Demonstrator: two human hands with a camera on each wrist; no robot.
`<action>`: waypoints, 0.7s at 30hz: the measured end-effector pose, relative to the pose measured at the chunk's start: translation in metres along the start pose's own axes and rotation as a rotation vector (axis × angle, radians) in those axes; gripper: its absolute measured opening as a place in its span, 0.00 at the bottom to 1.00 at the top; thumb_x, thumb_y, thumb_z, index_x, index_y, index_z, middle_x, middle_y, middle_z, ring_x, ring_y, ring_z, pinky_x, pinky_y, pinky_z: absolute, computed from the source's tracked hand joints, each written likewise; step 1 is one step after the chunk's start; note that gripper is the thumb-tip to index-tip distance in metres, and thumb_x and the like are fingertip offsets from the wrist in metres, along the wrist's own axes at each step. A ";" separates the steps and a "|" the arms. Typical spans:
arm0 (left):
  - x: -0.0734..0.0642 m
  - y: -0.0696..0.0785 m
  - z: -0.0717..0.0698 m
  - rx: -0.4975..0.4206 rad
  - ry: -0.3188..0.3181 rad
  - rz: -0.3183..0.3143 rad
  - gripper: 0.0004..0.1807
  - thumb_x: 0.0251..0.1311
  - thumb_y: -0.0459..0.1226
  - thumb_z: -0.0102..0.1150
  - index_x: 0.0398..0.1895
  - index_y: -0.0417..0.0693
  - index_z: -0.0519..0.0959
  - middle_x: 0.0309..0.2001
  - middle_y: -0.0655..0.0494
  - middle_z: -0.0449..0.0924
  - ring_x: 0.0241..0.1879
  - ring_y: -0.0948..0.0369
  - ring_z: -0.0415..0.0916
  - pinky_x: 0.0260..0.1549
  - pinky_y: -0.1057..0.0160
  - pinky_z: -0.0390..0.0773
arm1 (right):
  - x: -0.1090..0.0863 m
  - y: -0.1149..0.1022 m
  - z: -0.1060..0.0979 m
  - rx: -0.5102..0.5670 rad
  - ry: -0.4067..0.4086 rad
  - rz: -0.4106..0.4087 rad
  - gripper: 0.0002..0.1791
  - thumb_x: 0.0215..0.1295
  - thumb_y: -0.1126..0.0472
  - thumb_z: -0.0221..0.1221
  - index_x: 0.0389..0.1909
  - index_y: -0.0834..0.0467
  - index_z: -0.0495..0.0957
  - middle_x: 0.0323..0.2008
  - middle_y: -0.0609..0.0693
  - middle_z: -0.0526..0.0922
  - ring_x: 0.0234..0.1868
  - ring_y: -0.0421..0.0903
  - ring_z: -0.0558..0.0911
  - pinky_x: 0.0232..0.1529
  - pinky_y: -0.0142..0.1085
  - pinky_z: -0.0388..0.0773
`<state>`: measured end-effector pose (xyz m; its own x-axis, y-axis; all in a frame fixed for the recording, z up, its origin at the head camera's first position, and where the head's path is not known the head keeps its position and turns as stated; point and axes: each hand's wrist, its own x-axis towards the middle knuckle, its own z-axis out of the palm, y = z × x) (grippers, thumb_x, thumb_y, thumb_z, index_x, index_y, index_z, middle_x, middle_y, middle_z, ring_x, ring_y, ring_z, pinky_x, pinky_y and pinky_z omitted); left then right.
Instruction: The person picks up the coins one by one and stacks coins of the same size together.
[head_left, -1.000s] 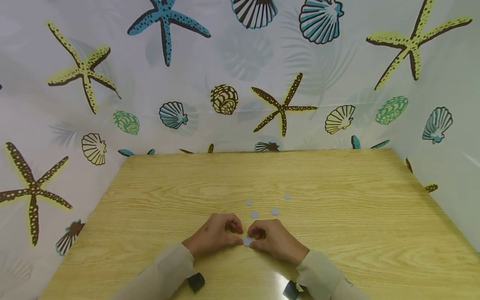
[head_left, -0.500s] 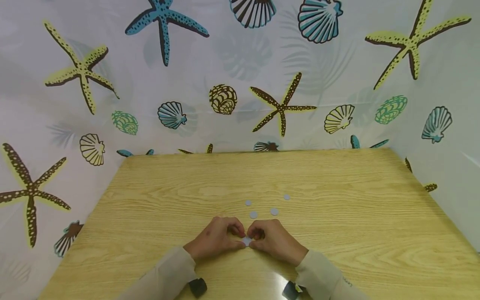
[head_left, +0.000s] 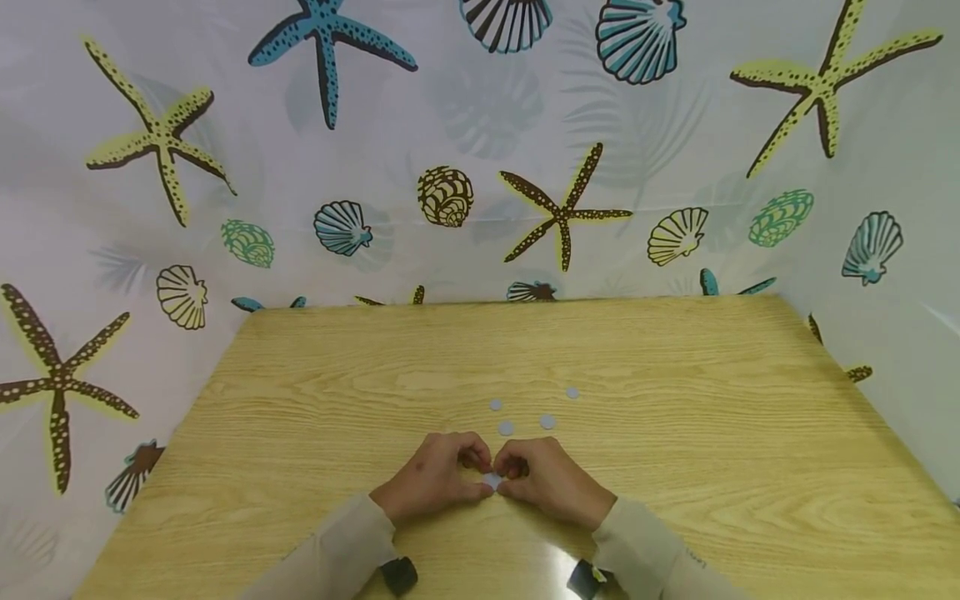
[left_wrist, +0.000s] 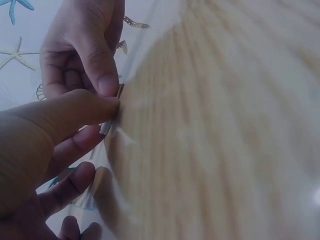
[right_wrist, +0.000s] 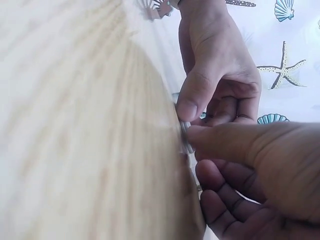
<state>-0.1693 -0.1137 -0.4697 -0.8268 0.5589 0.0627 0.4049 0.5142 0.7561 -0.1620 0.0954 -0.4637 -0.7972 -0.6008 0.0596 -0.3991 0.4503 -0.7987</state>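
Starfish-and-shell cloth (head_left: 480, 108) rises on 3 sides of the wooden table (head_left: 337, 375): behind, left and right. On the wood I count 4 loose discs (head_left: 547, 422), 2 larger just beyond the fingers and 2 smaller farther out, all flat and apart from each other. At least 1 more, the held disc (head_left: 492, 481), is between the 2 hands, over the near half of the table; from the wrist feeds I can't tell whether it is 1 piece or a stack.

Being round, it gives me no long axis across its face. Its flat side is up, and both wrist feeds show its thin edge running roughly in line with the tabletop. Whether it touches the wood, I can't tell.

I see the left hand (head_left: 438, 473) pinching its left side between thumb and curled index finger, and the right hand (head_left: 553, 483) pinching its right side likewise. Each pinch is narrow, and the 2 thumb tips almost meet.

Wood stretches wide to the left and right of the hands, and the far edge runs along the cloth, well beyond the discs. From the near side come 2 pale sleeves (head_left: 348, 533), with 2 black blocks (head_left: 399, 575) by the cuffs.
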 end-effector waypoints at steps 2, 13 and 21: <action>0.000 0.000 0.000 0.004 0.003 -0.005 0.13 0.47 0.39 0.71 0.35 0.56 0.77 0.35 0.69 0.79 0.37 0.70 0.77 0.41 0.68 0.75 | 0.000 -0.001 -0.003 -0.003 -0.002 -0.002 0.09 0.54 0.66 0.66 0.37 0.57 0.79 0.33 0.45 0.82 0.33 0.37 0.78 0.37 0.29 0.75; 0.000 -0.001 -0.001 -0.048 -0.004 -0.010 0.13 0.49 0.41 0.70 0.35 0.54 0.76 0.34 0.70 0.81 0.37 0.70 0.77 0.42 0.66 0.75 | 0.015 0.000 -0.025 -0.063 0.070 0.059 0.08 0.56 0.66 0.64 0.37 0.58 0.79 0.36 0.48 0.82 0.37 0.41 0.79 0.40 0.35 0.76; -0.001 -0.003 0.000 -0.069 -0.014 -0.013 0.14 0.48 0.40 0.71 0.36 0.54 0.76 0.35 0.70 0.81 0.38 0.70 0.78 0.43 0.67 0.74 | 0.029 0.009 -0.031 -0.083 0.087 0.092 0.09 0.55 0.66 0.65 0.37 0.58 0.78 0.33 0.46 0.81 0.35 0.40 0.77 0.38 0.36 0.75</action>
<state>-0.1699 -0.1163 -0.4720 -0.8262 0.5616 0.0441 0.3661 0.4758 0.7997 -0.2024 0.1021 -0.4505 -0.8667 -0.4970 0.0430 -0.3559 0.5556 -0.7515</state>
